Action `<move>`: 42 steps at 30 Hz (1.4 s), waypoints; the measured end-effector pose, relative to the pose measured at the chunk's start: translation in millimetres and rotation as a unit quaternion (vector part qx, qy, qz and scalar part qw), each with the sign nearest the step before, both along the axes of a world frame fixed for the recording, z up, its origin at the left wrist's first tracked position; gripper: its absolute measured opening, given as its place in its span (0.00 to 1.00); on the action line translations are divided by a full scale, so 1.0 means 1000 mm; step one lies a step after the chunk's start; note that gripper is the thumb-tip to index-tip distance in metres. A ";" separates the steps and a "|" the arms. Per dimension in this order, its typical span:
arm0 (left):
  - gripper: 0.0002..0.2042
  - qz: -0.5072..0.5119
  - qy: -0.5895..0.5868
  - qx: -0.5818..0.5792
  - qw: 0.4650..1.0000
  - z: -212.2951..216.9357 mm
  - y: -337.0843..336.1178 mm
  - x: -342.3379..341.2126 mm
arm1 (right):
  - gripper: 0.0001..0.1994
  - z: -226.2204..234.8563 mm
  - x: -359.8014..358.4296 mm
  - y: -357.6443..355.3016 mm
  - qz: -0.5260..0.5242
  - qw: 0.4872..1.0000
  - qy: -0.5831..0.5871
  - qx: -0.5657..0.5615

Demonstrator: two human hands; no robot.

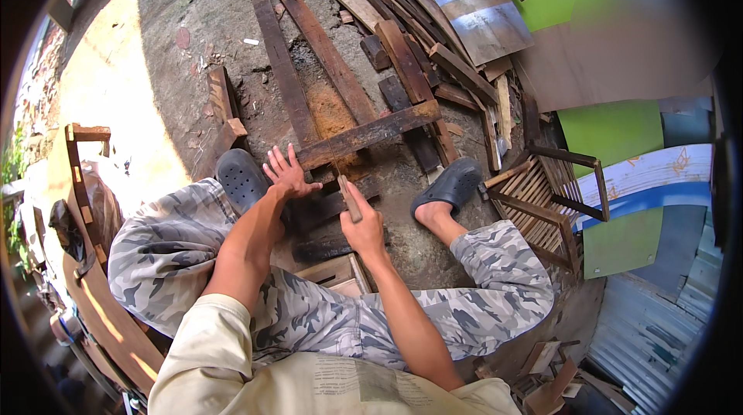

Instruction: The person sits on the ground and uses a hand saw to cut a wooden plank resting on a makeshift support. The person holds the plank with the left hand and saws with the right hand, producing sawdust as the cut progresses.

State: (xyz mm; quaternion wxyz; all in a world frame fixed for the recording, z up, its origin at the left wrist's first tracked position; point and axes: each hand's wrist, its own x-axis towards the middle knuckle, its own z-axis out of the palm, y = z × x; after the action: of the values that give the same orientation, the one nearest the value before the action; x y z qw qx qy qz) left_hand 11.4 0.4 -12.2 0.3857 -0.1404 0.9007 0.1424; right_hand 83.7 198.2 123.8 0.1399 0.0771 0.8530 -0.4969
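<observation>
My left hand (286,174) lies with its fingers spread against the near left end of a dark wooden board (371,134), which lies crosswise in front of me. The fingers of my right hand (364,229) wrap round the wooden handle of a handsaw (350,200). Its thin blade shows almost edge-on at the board's near side, just right of my left hand, and is hard to make out. Orange sawdust (329,109) covers the ground behind the board. Two long planks, a left one (280,59) and a right one (321,47), run away beneath or against it.
My feet, in dark clogs, flank the work: left clog (241,177), right clog (449,184). Timber pieces (410,67) are heaped at the far right. A slatted wooden frame (542,202) stands at right, near green panels (611,133). A short wood block (223,94) stands at left.
</observation>
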 end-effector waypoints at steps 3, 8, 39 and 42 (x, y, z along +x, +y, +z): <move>0.76 -0.001 -0.011 0.002 1.000 0.000 0.000 -0.001 | 0.31 -0.013 -0.020 -0.010 -0.006 1.000 0.018 -0.017; 0.74 0.010 -0.025 0.017 0.999 0.011 -0.007 0.003 | 0.30 0.090 0.057 0.028 0.020 0.999 -0.028 -0.003; 0.72 0.000 -0.049 0.027 0.998 0.012 -0.006 -0.003 | 0.29 -0.033 -0.043 -0.025 -0.005 1.000 -0.013 -0.016; 0.72 0.014 -0.053 0.025 0.998 0.015 -0.010 -0.003 | 0.30 0.010 0.018 0.005 0.009 1.000 0.000 -0.013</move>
State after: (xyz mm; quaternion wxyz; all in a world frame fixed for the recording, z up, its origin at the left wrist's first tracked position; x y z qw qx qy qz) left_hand 8.0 -9.5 2.7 0.4344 -0.1508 0.8729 0.1632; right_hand 102.2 202.9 133.7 0.1458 0.0676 0.8469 -0.5069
